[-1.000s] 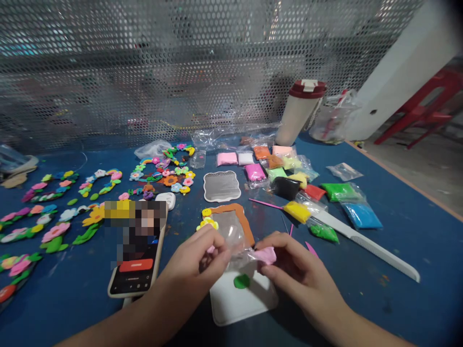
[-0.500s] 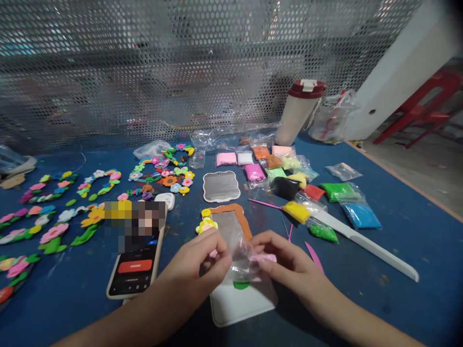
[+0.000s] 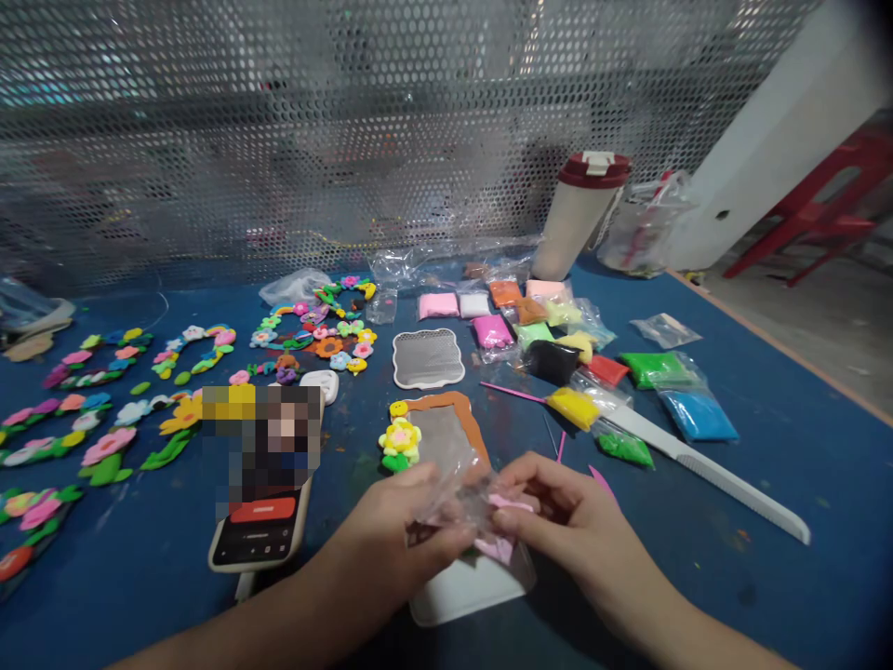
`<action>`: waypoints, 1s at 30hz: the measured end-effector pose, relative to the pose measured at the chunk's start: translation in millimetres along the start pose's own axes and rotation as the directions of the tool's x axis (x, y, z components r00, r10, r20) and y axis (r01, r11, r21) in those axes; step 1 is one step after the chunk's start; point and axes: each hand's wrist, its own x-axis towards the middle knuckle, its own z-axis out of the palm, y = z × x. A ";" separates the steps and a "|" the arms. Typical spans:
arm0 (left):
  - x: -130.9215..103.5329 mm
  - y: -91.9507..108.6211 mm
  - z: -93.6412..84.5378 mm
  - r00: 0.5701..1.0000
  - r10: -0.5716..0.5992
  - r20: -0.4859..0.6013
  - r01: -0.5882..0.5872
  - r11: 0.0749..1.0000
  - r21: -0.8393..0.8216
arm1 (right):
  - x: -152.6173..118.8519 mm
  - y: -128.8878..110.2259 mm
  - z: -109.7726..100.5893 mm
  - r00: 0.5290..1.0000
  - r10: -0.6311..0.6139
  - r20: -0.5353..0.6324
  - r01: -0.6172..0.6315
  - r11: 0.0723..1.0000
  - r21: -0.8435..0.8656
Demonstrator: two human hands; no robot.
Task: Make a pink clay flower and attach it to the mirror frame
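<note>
Blue table; clear bag crosswise, left hand to right hand

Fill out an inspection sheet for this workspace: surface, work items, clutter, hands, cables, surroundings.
Surface: blue table, with small stains.
Work items: crumpled clear wrapper and pink material between the hands, above a white board; brown-edged panel with a yellow flower just beyond.
Clutter: bagged colour packets and a white toothed tool at right; phone and flower-trimmed pieces at left.
Hands: left grips the wrapper; right pinches the pink material.
Cables: none certain; a pale piece below the phone is unclear.
Surroundings: perforated screen behind; red chair at right.
</note>
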 end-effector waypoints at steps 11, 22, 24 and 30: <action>0.3 -0.3 7.6 0.988 -0.156 -0.011 0.153 0.979 -0.131 | 2.8 1.4 1.4 0.999 -0.030 -0.027 0.034 0.988 0.153; 1.9 -2.7 8.9 0.998 -0.068 0.016 0.068 0.998 -0.013 | -0.5 -0.7 2.4 0.998 0.047 0.040 -0.056 0.959 0.279; 1.5 -6.6 7.2 0.989 -0.139 0.054 0.147 0.971 -0.189 | -0.1 -4.0 0.2 0.998 0.058 0.032 -0.064 0.957 0.282; 1.1 -14.6 -9.2 0.990 -0.059 -0.129 -0.001 0.906 -0.424 | 4.6 -3.3 -7.1 0.999 0.047 0.002 -0.046 0.980 0.196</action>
